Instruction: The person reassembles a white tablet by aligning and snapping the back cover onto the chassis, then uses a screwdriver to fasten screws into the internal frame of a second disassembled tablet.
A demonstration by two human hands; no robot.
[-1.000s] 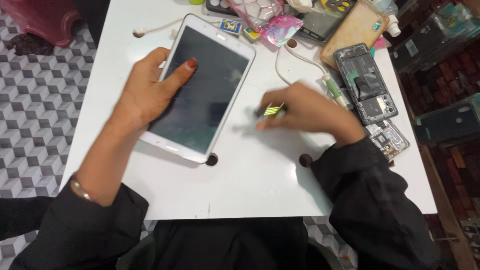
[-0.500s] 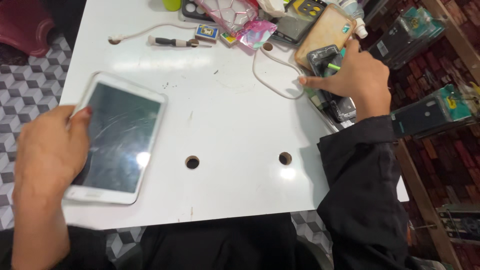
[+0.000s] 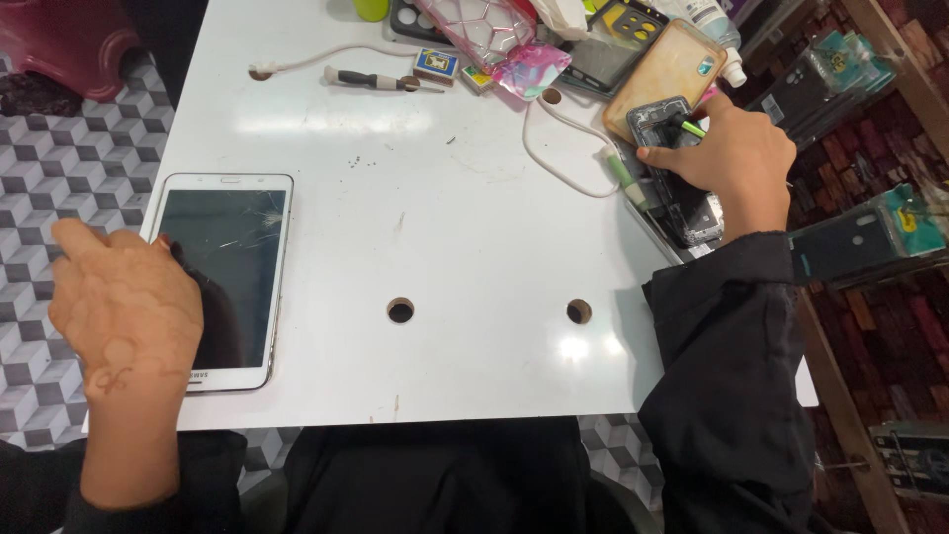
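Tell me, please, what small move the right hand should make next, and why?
Probably lift the green tool clear, since the right hand rests over the opened phone with that tool at its fingertips, while the left hand steadies the cracked white tablet.

My white bench [image 3: 474,198] fills the middle of the frame, with 2 round holes [image 3: 400,311] near its lower edge. Grey cube-patterned floor tiles [image 3: 69,168] show at left; a dark red stool [image 3: 59,40] sits upper left.
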